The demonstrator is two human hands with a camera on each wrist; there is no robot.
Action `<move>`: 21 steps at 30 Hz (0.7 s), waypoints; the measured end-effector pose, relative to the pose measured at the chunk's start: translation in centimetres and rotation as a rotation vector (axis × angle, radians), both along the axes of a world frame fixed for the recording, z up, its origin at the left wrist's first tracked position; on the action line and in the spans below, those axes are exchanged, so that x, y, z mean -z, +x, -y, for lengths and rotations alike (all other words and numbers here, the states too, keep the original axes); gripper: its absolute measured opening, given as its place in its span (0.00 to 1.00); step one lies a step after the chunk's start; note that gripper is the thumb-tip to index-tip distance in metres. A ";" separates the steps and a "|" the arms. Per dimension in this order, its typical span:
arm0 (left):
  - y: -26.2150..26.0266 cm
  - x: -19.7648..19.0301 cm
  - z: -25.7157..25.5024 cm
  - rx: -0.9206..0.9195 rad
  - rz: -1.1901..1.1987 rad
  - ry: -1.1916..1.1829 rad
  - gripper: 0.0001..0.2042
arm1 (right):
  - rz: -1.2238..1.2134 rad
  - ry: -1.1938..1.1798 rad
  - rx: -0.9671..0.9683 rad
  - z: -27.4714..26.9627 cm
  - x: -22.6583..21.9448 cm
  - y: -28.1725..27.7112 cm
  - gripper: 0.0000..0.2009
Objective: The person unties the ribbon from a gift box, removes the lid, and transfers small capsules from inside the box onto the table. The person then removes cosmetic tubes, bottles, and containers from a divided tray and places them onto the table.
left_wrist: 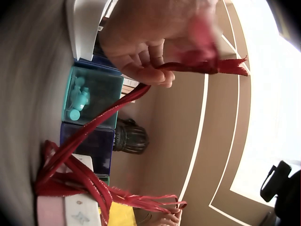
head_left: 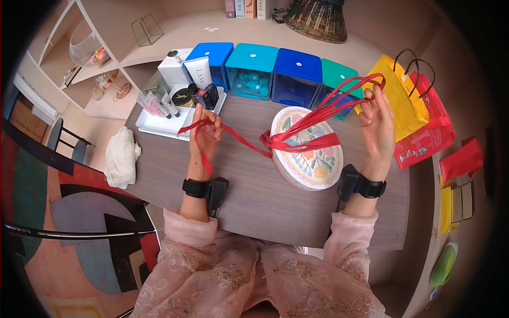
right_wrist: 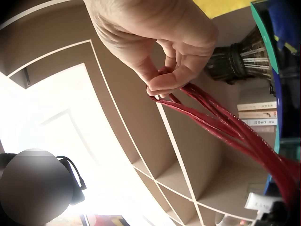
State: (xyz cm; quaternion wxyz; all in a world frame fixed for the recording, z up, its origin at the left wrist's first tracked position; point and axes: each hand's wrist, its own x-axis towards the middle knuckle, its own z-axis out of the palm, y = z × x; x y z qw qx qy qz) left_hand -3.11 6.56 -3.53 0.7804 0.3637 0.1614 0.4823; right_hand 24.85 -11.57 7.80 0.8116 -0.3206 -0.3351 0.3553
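An oval box [head_left: 313,175] with a floral lid sits on the table, tilted in the head view, with red ribbon [head_left: 302,139] wrapped across its middle and bunched at its left side. My left hand [head_left: 211,130] grips one ribbon end, left of the box; the strand runs from there to the bunch, and a loose tail hangs below the fingers. Raised above and right of the box, my right hand [head_left: 377,124] pinches several looped strands between thumb and fingertips, drawn up from the bunch. In the right wrist view these red strands [right_wrist: 225,125] stretch away from the pinching fingertips.
Behind the box stand blue and teal storage bins [head_left: 252,58]. A white tray [head_left: 164,130] with cosmetics is at the back left, near a crumpled white cloth [head_left: 122,156]. Yellow [head_left: 397,95] and red paper bags [head_left: 429,135] stand on the right. A woven basket [head_left: 318,21] is on the shelf.
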 end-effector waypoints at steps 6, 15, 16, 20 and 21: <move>-0.3 0.2 0.0 -0.016 -0.125 0.095 0.24 | 0.055 0.013 0.101 0.5 -0.2 0.7 0.07; 1.8 -1.4 3.0 0.135 -0.619 0.388 0.11 | 0.296 -0.097 0.351 1.1 -0.7 1.1 0.11; 2.0 -1.4 3.2 0.206 -0.648 0.447 0.13 | 0.399 -0.224 0.420 1.1 -1.0 0.5 0.13; 2.5 -1.2 3.7 0.317 -0.711 0.556 0.19 | 0.691 -0.494 0.497 0.7 -0.3 0.6 0.18; 2.5 -0.9 3.6 0.344 -0.741 0.598 0.19 | 0.691 -0.494 0.498 0.8 -0.3 0.5 0.18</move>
